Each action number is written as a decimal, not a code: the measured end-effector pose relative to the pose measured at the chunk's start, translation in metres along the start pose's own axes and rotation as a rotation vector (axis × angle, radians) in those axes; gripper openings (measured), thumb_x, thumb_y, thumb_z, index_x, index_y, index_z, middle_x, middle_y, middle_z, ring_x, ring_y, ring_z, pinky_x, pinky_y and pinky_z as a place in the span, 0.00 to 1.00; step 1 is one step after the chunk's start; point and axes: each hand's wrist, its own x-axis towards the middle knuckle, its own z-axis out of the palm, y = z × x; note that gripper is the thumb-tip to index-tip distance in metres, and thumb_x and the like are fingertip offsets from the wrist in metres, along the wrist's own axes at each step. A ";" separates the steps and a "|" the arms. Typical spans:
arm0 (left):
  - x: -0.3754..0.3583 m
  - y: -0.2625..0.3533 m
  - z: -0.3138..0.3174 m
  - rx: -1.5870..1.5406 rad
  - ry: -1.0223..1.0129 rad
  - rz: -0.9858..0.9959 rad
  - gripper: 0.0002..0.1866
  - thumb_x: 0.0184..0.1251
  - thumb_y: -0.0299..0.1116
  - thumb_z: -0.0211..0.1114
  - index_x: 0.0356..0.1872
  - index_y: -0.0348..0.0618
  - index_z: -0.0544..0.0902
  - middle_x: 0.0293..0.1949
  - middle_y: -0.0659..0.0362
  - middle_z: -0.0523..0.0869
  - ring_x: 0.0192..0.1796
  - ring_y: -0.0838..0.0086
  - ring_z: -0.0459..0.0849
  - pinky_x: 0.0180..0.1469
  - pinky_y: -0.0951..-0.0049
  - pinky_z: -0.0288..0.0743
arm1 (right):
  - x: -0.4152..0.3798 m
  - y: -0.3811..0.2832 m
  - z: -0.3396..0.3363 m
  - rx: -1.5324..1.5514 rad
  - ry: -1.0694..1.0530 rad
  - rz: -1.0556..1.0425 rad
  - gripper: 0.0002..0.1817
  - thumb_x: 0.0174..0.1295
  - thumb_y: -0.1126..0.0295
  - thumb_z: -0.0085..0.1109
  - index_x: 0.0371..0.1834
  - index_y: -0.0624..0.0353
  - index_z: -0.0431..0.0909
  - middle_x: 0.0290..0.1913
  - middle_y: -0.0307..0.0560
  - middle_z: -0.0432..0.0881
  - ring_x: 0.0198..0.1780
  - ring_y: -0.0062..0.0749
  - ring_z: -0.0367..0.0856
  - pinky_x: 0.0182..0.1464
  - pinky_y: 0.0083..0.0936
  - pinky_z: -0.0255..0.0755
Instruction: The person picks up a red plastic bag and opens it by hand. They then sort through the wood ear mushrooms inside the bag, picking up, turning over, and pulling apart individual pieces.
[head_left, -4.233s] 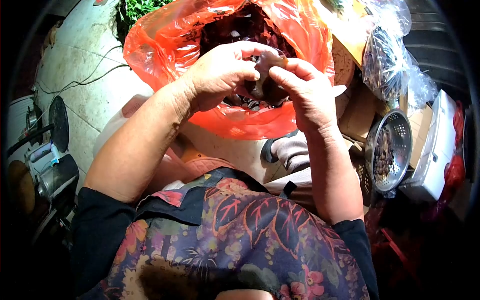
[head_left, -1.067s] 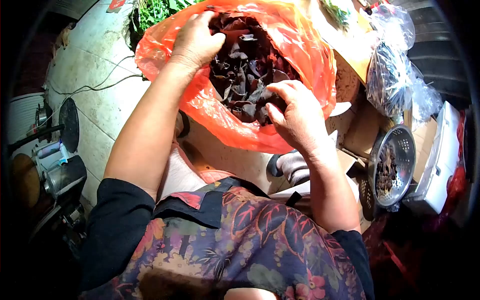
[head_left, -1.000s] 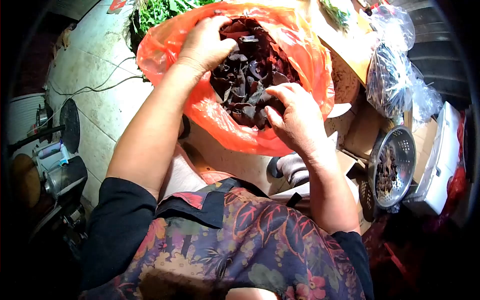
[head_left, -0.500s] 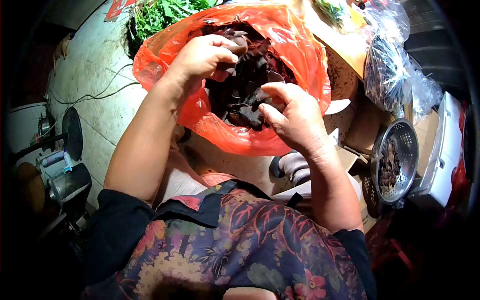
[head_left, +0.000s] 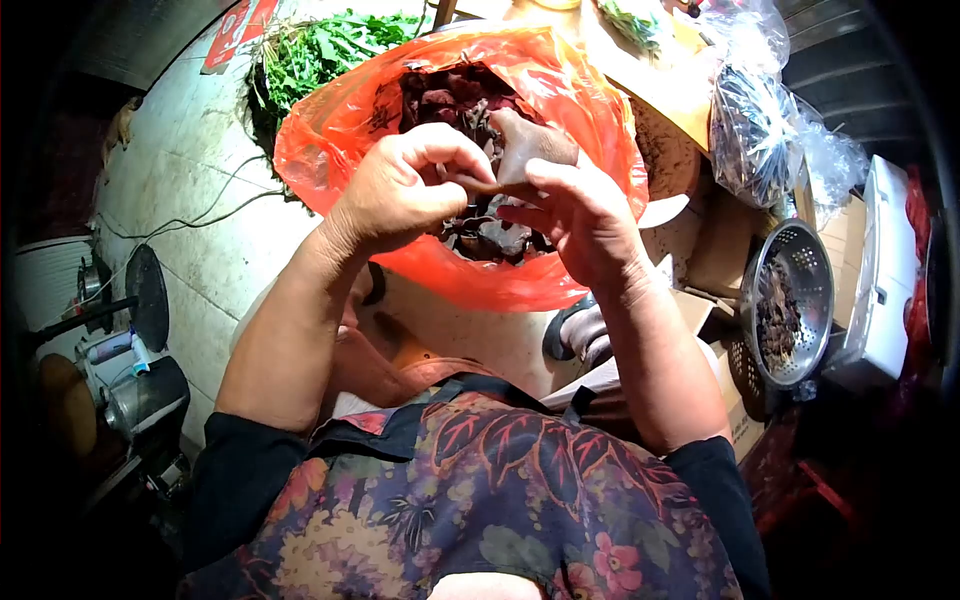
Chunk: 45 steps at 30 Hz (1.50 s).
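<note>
A plastic bag lies at upper centre, in front of the person, with flat pieces inside it. Leafy greens lie on the floor beyond the bag's left side. A cable runs across the floor to the left. On the right, a clear bag lies beyond a colander holding small scraps; a box is just right of the colander.
</note>
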 end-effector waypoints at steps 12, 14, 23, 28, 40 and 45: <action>0.010 0.000 0.029 -0.392 0.085 -0.270 0.21 0.64 0.41 0.64 0.53 0.41 0.77 0.44 0.61 0.82 0.43 0.78 0.81 0.48 0.76 0.75 | 0.004 0.017 0.003 -1.182 0.284 -0.757 0.19 0.55 0.74 0.59 0.53 0.53 0.79 0.54 0.58 0.74 0.53 0.48 0.76 0.58 0.33 0.69; 0.011 -0.010 0.043 -0.727 0.026 -0.239 0.19 0.66 0.43 0.62 0.53 0.44 0.75 0.45 0.63 0.82 0.42 0.81 0.80 0.44 0.78 0.76 | -0.001 0.014 0.019 -1.300 0.155 -0.852 0.19 0.49 0.75 0.61 0.48 0.58 0.79 0.51 0.57 0.75 0.49 0.49 0.77 0.52 0.36 0.73; 0.017 -0.018 0.019 -0.992 0.313 -0.229 0.11 0.66 0.26 0.53 0.45 0.34 0.78 0.40 0.53 0.85 0.40 0.67 0.85 0.47 0.67 0.81 | -0.025 0.012 0.015 -1.165 -0.134 -0.845 0.20 0.46 0.75 0.64 0.47 0.54 0.81 0.44 0.53 0.80 0.45 0.45 0.81 0.48 0.32 0.76; 0.010 -0.007 0.012 -0.971 0.169 -0.244 0.15 0.63 0.24 0.52 0.51 0.35 0.75 0.43 0.52 0.82 0.44 0.64 0.85 0.49 0.64 0.82 | -0.026 -0.010 0.001 -0.600 0.278 -0.507 0.14 0.57 0.75 0.62 0.47 0.63 0.78 0.40 0.43 0.82 0.39 0.25 0.80 0.44 0.20 0.75; 0.010 -0.006 0.030 -0.725 0.072 -0.351 0.21 0.59 0.25 0.54 0.56 0.36 0.72 0.48 0.52 0.81 0.42 0.64 0.85 0.42 0.63 0.84 | -0.017 -0.004 -0.012 0.103 0.107 -0.086 0.16 0.58 0.73 0.62 0.50 0.62 0.75 0.41 0.43 0.81 0.41 0.27 0.82 0.43 0.26 0.78; 0.010 -0.005 0.041 -0.738 -0.027 -0.367 0.24 0.57 0.32 0.63 0.55 0.37 0.73 0.42 0.54 0.84 0.38 0.67 0.86 0.38 0.66 0.84 | -0.016 -0.001 -0.014 0.139 0.139 -0.099 0.19 0.56 0.76 0.64 0.51 0.63 0.74 0.43 0.45 0.80 0.43 0.28 0.81 0.44 0.26 0.77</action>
